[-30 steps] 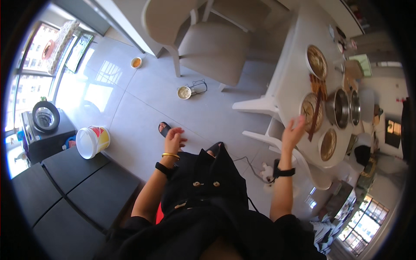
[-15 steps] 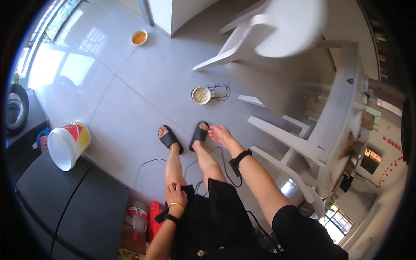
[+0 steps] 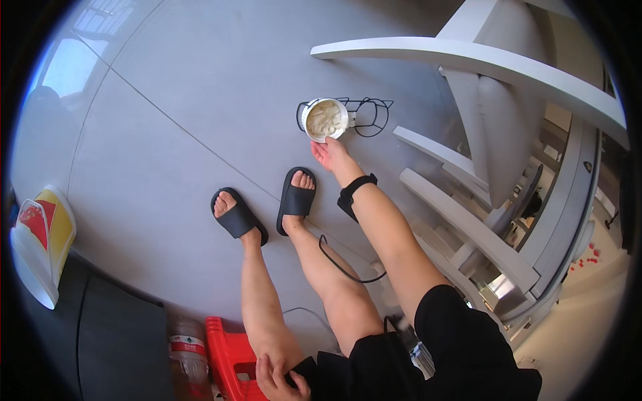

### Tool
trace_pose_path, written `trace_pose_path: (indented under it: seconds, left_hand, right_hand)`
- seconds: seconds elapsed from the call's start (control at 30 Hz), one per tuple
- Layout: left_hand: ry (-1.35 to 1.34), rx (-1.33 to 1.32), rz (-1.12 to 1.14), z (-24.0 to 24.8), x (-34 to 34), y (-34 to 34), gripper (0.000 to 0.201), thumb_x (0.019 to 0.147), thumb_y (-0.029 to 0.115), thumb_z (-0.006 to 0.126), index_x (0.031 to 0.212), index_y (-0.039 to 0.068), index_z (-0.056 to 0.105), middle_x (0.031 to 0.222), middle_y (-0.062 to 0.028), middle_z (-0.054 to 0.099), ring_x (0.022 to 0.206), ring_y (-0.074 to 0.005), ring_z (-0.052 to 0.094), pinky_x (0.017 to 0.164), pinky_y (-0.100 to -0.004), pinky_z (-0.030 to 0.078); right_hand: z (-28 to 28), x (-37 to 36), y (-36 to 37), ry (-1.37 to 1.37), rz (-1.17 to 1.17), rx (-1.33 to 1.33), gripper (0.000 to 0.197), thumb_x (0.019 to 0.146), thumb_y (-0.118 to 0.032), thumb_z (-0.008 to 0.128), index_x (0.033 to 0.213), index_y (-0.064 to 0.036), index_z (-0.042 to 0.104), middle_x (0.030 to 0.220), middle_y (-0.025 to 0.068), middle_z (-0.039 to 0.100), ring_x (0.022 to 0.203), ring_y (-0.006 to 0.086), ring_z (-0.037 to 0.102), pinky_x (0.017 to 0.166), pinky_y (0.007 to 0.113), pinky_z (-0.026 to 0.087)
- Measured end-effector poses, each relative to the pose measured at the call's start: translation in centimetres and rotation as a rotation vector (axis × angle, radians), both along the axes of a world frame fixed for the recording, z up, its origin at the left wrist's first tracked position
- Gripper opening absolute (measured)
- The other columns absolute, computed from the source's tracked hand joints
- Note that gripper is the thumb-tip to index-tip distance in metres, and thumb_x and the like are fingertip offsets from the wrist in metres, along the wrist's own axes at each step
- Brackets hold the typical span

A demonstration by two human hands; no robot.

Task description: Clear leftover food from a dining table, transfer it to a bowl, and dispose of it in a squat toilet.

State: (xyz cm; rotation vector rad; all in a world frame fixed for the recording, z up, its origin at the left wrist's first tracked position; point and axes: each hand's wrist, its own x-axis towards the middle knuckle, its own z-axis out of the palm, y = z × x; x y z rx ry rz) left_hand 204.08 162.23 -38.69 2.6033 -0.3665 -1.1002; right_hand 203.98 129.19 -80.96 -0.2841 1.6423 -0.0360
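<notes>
On the floor ahead of my feet sits a white round bowl (image 3: 326, 120) filled with pale, whitish pieces. It stands in or against a black wire rack (image 3: 372, 116) that extends to its right. My right hand (image 3: 329, 154) is at the bowl's near rim, fingers stretched out and palm partly turned up. The thumb side meets or nearly meets the rim; I cannot tell whether it touches. My left hand (image 3: 281, 379) rests on my left knee, fingers spread and holding nothing.
White chairs (image 3: 468, 50) and a table (image 3: 558, 207) crowd the right side. A white bucket (image 3: 43, 244) with red and yellow stands by a dark cabinet (image 3: 120, 334) at left. A red plastic stool (image 3: 227, 351) and a large bottle (image 3: 188, 347) are near my left leg. A black cable (image 3: 344, 271) crosses my right leg.
My right hand has moved forward from beside my right foot to the bowl's near rim. The view has tilted closer to the floor; my left hand stays on the knee.
</notes>
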Motion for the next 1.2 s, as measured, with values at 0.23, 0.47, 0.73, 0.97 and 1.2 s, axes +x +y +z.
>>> trace_pose_path:
  seconds: [0.23, 0.47, 0.73, 0.97, 1.2]
  left_hand:
    - [0.003, -0.002, 0.026, -0.3, 0.5, -0.8, 0.039, 0.072, 0.008, 0.054, 0.111, 0.003, 0.049, 0.119, -0.0208, 0.047, 0.105, -0.0396, 0.046, 0.088, -0.0439, 0.039]
    - [0.004, 0.012, 0.018, -0.2, 1.1, -1.8, 0.038, 0.071, 0.008, 0.055, 0.109, 0.003, 0.051, 0.12, -0.0192, 0.047, 0.105, -0.0384, 0.047, 0.088, -0.0432, 0.039]
    - [0.006, 0.015, -0.024, -0.1, 0.9, -2.3, 0.041, 0.071, 0.008, 0.055, 0.111, 0.003, 0.05, 0.12, -0.0177, 0.047, 0.106, -0.0375, 0.046, 0.087, -0.0432, 0.039]
    - [0.004, 0.024, -0.033, -0.6, 0.6, -1.9, 0.04, 0.071, 0.007, 0.055, 0.111, 0.004, 0.051, 0.119, -0.0194, 0.047, 0.105, -0.0382, 0.046, 0.087, -0.0434, 0.039]
    - [0.003, 0.018, -0.037, -0.7, 0.5, -2.0, 0.04, 0.071, 0.007, 0.055, 0.111, 0.003, 0.05, 0.119, -0.0201, 0.047, 0.105, -0.0383, 0.046, 0.088, -0.0428, 0.039]
  right_hand:
    - [0.0, -0.3, 0.2, 0.021, -0.037, -0.135, 0.022, 0.091, -0.014, 0.034, 0.11, -0.0049, 0.041, 0.095, 0.0121, 0.057, 0.082, 0.0211, 0.06, 0.061, 0.028, 0.048]
    - [1.3, -0.6, -0.5, 0.223, 0.199, -0.171, 0.022, 0.089, -0.008, 0.034, 0.11, -0.006, 0.04, 0.091, 0.0136, 0.06, 0.072, 0.022, 0.063, 0.051, 0.027, 0.048]
    - [0.9, -1.4, -1.4, 0.542, 0.566, -0.183, 0.019, 0.086, -0.005, 0.036, 0.087, 0.0035, 0.053, 0.075, 0.0134, 0.062, 0.057, 0.0209, 0.062, 0.046, 0.026, 0.05]
    - [0.5, -2.2, -0.9, 0.406, 0.378, -0.235, 0.015, 0.085, -0.009, 0.045, 0.086, 0.0042, 0.053, 0.075, 0.0131, 0.06, 0.06, 0.0184, 0.061, 0.052, 0.028, 0.052]
    - [-0.1, -2.3, -1.0, 0.383, 0.133, -0.188, 0.016, 0.084, -0.013, 0.053, 0.09, 0.0009, 0.05, 0.078, 0.0087, 0.057, 0.062, 0.0164, 0.057, 0.054, 0.026, 0.051]
